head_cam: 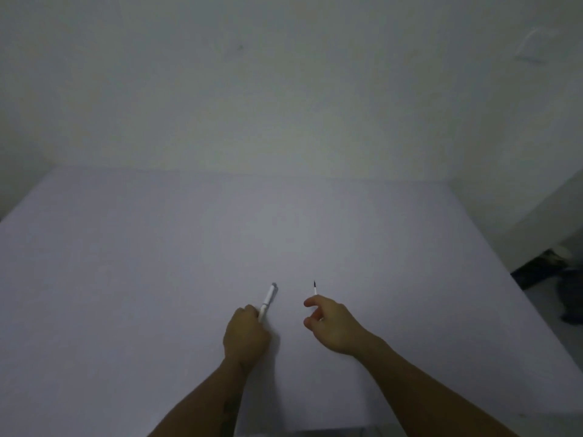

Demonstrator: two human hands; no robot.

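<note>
The left hand (246, 335), near the counter's (126, 279) front edge, grips a white pen barrel (268, 299) while the right hand (331, 326) pinches its black-tipped refill (315, 288), seemingly held apart for refitting.

There are two grips, namely the left grip (246, 335) and the right grip (331, 326), one white pen barrel (268, 298), one thin dark-tipped pen insert (315, 288), one pale table (126, 279) and one dark heap (542, 266) lying beyond the table's right edge.

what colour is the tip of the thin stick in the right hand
The thin stick has a black tip; the head view shows it.
</note>
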